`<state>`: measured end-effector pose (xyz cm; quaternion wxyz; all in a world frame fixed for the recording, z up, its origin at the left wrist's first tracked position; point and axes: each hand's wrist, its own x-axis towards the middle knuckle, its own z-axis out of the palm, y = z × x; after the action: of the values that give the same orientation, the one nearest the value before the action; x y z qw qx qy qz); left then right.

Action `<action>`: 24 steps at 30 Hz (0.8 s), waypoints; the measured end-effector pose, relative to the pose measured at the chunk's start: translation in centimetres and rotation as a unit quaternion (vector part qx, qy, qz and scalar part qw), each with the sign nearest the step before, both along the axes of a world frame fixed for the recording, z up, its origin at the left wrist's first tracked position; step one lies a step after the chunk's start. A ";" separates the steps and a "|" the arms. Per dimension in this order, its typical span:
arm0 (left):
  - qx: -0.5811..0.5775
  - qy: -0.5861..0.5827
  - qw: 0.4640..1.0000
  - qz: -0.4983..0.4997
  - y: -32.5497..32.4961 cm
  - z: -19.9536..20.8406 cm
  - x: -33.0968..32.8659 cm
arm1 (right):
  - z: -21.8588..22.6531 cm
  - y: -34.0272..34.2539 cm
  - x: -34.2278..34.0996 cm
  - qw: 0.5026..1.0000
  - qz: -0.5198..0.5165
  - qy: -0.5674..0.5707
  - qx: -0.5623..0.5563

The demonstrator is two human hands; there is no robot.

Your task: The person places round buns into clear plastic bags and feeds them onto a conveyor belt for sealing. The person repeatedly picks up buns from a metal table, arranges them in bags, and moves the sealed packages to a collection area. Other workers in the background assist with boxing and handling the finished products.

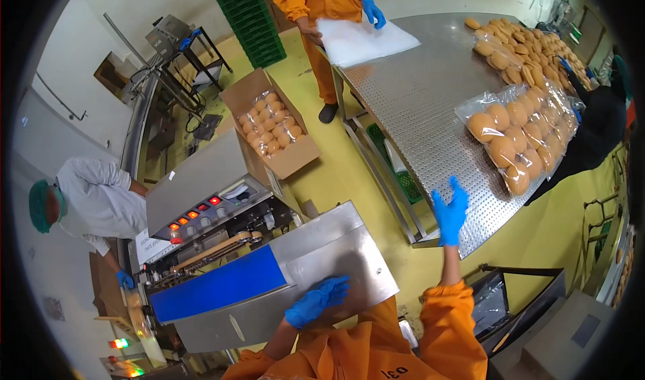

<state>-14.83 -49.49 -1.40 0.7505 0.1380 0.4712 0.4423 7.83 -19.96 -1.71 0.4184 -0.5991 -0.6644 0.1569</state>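
Note:
My right hand (451,213), in a blue glove, reaches over the near edge of the perforated metal table (396,105). Its fingers are apart and it holds nothing. Beyond its fingertips lies a clear plastic bag of round buns (517,135), with a gap between hand and bag. My left hand (317,302), also gloved in blue, hovers over or rests on the metal plate (336,246) of a machine; which, I cannot tell. Its fingers are stretched out, with nothing seen in them. Next to it runs the machine's blue belt (218,285).
A carton (302,158) of bagged buns stands behind the sealing machine (201,185). Loose buns (531,51) are heaped at the table's far right. One co-worker in orange handles white plastic sheets (363,41); others work at left and right. Green crates (245,17) are stacked behind.

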 end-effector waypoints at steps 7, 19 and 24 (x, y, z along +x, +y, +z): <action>-0.037 -0.011 0.998 0.047 3.9 -1.4 4.3 | 6.5 14.4 8.4 0.919 -0.121 -0.376 -0.009; -0.029 0.039 0.999 0.007 12.5 -2.5 6.7 | 1.3 13.4 9.1 0.821 -0.110 -0.560 0.032; 0.026 0.035 0.993 0.106 19.6 -5.0 10.8 | 1.9 4.1 6.6 0.843 0.007 -0.537 -0.001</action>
<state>-4.07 -29.91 -6.41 0.6785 0.1219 0.4971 0.5269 14.45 -15.85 0.22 -0.0058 -0.5852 -0.7892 -0.1859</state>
